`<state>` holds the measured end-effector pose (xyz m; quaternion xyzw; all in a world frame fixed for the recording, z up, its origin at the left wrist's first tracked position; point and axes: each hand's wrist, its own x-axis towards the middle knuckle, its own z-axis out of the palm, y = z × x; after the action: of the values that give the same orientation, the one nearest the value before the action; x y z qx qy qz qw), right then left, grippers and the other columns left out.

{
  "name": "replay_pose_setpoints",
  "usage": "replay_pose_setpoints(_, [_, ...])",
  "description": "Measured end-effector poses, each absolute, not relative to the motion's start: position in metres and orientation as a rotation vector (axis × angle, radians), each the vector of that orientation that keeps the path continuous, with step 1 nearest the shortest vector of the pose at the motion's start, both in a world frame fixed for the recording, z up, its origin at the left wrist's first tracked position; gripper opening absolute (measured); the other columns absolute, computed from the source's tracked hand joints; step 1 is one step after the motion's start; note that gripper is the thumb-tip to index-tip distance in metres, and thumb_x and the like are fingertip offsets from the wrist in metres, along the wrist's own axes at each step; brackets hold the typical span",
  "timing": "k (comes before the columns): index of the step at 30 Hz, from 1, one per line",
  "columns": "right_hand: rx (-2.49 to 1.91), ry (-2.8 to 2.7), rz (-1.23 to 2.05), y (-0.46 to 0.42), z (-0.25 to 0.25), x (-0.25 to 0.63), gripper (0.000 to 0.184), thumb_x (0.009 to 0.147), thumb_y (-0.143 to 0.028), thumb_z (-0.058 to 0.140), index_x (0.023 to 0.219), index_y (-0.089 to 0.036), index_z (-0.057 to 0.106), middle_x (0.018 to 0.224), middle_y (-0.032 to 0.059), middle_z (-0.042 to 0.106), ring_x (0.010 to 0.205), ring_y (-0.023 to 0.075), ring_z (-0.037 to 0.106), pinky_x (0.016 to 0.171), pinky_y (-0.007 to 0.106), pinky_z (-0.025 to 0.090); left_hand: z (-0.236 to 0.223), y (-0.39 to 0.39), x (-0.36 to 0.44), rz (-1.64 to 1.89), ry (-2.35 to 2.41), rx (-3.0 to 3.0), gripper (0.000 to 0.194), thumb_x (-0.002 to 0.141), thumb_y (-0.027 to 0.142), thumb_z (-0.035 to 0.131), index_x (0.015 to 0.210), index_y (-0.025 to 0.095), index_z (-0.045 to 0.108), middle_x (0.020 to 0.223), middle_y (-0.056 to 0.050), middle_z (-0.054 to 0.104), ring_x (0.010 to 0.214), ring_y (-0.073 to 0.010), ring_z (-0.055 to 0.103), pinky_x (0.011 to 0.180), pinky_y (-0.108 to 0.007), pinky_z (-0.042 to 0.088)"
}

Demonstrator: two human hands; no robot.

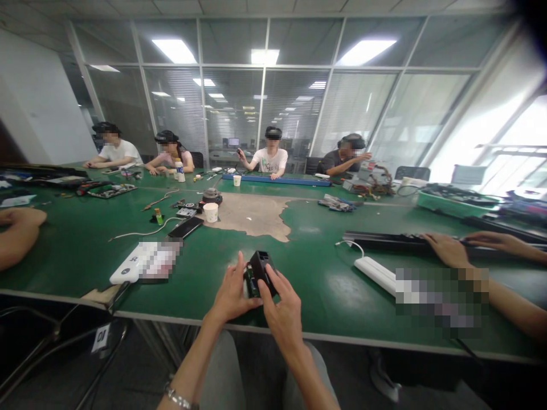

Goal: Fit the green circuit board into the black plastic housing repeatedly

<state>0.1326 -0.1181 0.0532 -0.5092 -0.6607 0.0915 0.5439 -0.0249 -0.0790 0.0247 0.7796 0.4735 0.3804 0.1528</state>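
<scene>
We spread left fingers (240,265) loosely beside green circuit board (250,278), right fingers (276,282) closed round boxy black casing (261,259); near tabletop (320,285) smooth, green.

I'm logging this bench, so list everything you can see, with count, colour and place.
Table: 1, green with brown patch, foreground.
Device: 1, black with green board, centre.
Slim boxes: 2, white, either side of device.
Paper cups: 2, white, mid-table and far side.
Phone: 1, black, beside nearer cup.
Small bottle: 1, green, left of phone.
Larger bottle: 1, white-blue, far left.
Bar: 1, blue, far side.
Rail: 1, black, right.
Basket: 1, green, far right.
Bundle: 1, grey, right of patch.
Loose parts: uncountable, mixed, both ends.
Co-workers: 4, mixed clothing, opposite.
Neighbours' arms: 3, bare, both sides.
Glass partition: 1, clear, background.
Left hand: 1, bare, at device.
Right hand: 1, bare, on device.
</scene>
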Motion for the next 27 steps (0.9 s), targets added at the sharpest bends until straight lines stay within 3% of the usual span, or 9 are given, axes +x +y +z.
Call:
replay_pose_setpoints(8, [-1.333, -1.712, 0.105, -0.11, 0.053, 0.117, 0.044, 0.092, -0.039, 0.054, 0.131, -0.019, 0.061, 0.131, 0.0157, 0.06, 0.121, 0.0285, 0.056, 0.1, 0.045, 0.048, 0.023, -0.078, -0.023, 1.157, 1.393, 2.275, 0.106, 0.081, 0.031, 0.061, 0.152, 0.019, -0.017, 0.145, -0.016, 0.042, 0.129, -0.0301, 0.042, 0.11, -0.055, 0.032])
replay_pose_setpoints(15, [-1.274, -1.575, 0.108, -0.098, 0.063, 0.12, 0.042, 0.093, -0.039, 0.053, 0.128, -0.018, 0.063, 0.129, 0.0143, 0.062, 0.12, 0.0258, 0.058, 0.102, 0.042, 0.047, 0.023, -0.076, -0.024, 1.083, 1.429, 2.232, 0.121, 0.072, 0.041, 0.072, 0.152, 0.017, -0.017, 0.146, -0.017, 0.041, 0.133, -0.0329, 0.039, 0.11, -0.056, 0.031])
replay_pose_setpoints(19, [-1.318, -1.66, 0.148, -0.09, 0.059, 0.119, 0.04, 0.093, -0.038, 0.053, 0.124, -0.016, 0.065, 0.123, 0.0139, 0.065, 0.115, 0.0255, 0.061, 0.101, 0.042, 0.048, 0.026, -0.077, -0.025, 1.074, 1.429, 2.233, 0.119, 0.074, 0.041, 0.07, 0.152, 0.017, -0.017, 0.148, -0.017, 0.038, 0.136, -0.0329, 0.035, 0.112, -0.055, 0.03])
replay_pose_setpoints(27, [-1.465, -1.856, 0.1, -0.095, 0.054, 0.108, 0.04, 0.09, -0.037, 0.057, 0.123, -0.016, 0.066, 0.122, 0.016, 0.066, 0.118, 0.0296, 0.059, 0.099, 0.044, 0.049, 0.02, -0.076, -0.025, 1.071, 1.464, 2.281, 0.094, 0.085, 0.023, 0.049, 0.152, 0.018, -0.017, 0.161, -0.015, 0.012, 0.148, -0.0308, 0.015, 0.118, -0.058, 0.016])
